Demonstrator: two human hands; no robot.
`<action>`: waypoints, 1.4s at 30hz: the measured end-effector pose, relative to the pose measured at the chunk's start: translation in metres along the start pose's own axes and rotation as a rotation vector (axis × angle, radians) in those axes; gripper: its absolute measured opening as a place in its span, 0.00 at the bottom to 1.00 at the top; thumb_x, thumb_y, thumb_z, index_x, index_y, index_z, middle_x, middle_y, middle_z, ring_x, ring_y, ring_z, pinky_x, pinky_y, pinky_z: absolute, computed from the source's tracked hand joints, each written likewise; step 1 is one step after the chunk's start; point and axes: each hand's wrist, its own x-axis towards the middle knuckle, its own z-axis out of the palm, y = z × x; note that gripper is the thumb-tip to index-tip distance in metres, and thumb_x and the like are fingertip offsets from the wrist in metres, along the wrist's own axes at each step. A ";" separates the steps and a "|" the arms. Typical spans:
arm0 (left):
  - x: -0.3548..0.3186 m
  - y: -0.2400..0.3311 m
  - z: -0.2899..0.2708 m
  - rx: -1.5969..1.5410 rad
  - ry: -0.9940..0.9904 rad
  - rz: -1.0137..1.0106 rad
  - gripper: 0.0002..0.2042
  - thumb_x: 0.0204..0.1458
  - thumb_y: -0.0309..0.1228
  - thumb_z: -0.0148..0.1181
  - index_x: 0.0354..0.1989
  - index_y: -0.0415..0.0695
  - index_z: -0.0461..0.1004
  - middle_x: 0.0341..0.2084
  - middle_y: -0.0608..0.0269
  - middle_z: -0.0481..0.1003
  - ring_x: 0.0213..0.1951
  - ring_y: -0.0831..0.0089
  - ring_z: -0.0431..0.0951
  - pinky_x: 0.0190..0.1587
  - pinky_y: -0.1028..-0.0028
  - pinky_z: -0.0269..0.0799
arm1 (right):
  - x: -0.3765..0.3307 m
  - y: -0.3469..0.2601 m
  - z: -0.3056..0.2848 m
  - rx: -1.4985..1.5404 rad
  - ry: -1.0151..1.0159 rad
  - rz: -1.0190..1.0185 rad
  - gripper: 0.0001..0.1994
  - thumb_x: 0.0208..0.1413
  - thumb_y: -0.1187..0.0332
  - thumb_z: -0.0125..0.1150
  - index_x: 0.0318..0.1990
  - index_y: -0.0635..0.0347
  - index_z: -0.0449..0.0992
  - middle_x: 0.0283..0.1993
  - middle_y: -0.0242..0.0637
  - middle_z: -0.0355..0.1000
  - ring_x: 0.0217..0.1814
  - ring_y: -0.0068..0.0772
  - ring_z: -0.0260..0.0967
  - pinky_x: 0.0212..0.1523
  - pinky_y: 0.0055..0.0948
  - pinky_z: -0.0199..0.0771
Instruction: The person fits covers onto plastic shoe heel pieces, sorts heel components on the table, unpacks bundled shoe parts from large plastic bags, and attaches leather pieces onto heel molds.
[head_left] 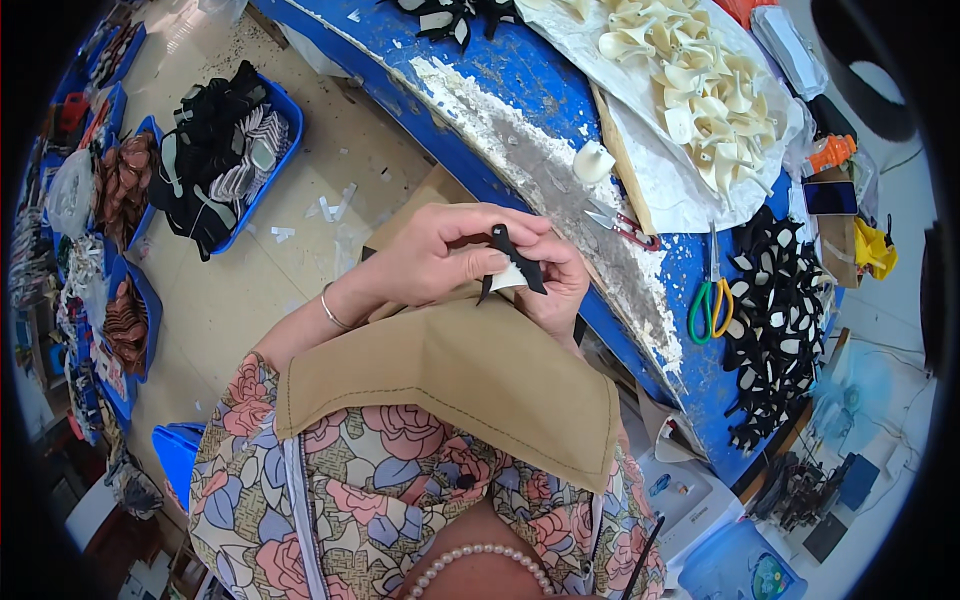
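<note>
Centrally, a small black-and-white piece (510, 265) sits pinched between both hands, held in the air over a tan apron (470, 375) and just short of the desk's (530, 75) near edge. The left hand (435, 255) curls over it from above, thumb and fingers closed on the black top; the right hand (555, 290) cups it from below and the far side, fingers closed on the white lower part. A thin bracelet (330, 310) rings the left wrist.

Just beyond the hands runs the desk's blue edge, caked with a white crust (520, 150) that follows the rim. Small snips (620, 225) with red handles lie on that rim, near the right hand's fingertips. Beyond them a single white cone (593, 160) sits beside a sheet (660, 180) heaped with many cream cones (700, 85). To the right of the hands, green-and-yellow scissors (710, 300) lie well apart from them, and a pile of black-and-white pieces (775, 320) spreads along the desk's right side up to its edge.

Left of the hands the floor (240, 290) lies open, with a few paper scraps (335, 205) on it. A blue bin (225, 150) of dark pieces stands farther left, with more bins (125, 320) lined beyond it. Between the hands and the desk's rim the gap is narrow.
</note>
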 end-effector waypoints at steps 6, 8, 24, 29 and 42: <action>0.004 -0.008 0.009 0.019 0.156 0.017 0.13 0.56 0.33 0.53 0.39 0.35 0.74 0.45 0.50 0.74 0.47 0.67 0.73 0.51 0.71 0.67 | -0.001 0.005 -0.004 0.027 -0.039 -0.007 0.12 0.48 0.80 0.63 0.40 0.65 0.71 0.38 0.38 0.71 0.41 0.24 0.70 0.40 0.23 0.71; 0.004 -0.011 0.009 -0.084 0.155 0.006 0.13 0.56 0.34 0.52 0.39 0.35 0.74 0.44 0.51 0.74 0.46 0.67 0.73 0.50 0.71 0.67 | 0.003 0.004 -0.003 -0.146 -0.064 -0.151 0.12 0.47 0.76 0.65 0.39 0.63 0.70 0.41 0.42 0.70 0.41 0.25 0.68 0.39 0.24 0.70; 0.007 -0.001 -0.014 0.494 -0.056 0.223 0.11 0.52 0.25 0.53 0.44 0.39 0.71 0.38 0.57 0.71 0.43 0.64 0.71 0.49 0.68 0.63 | 0.031 -0.046 -0.030 -0.178 -0.151 0.295 0.16 0.48 0.85 0.55 0.47 0.66 0.71 0.41 0.38 0.73 0.43 0.25 0.70 0.45 0.22 0.70; 0.012 -0.001 -0.019 0.817 -0.126 0.153 0.11 0.52 0.29 0.54 0.43 0.43 0.72 0.33 0.57 0.72 0.39 0.60 0.70 0.45 0.65 0.63 | 0.046 -0.070 -0.014 -0.379 -0.159 0.451 0.16 0.49 0.85 0.55 0.47 0.66 0.72 0.40 0.36 0.73 0.42 0.21 0.69 0.43 0.21 0.70; 0.009 -0.046 -0.010 0.128 0.156 -0.044 0.08 0.57 0.21 0.42 0.36 0.38 0.71 0.23 0.60 0.71 0.29 0.75 0.71 0.33 0.76 0.66 | 0.026 -0.026 0.004 0.061 0.072 0.487 0.16 0.64 0.65 0.42 0.49 0.71 0.67 0.29 0.41 0.73 0.25 0.26 0.70 0.27 0.24 0.73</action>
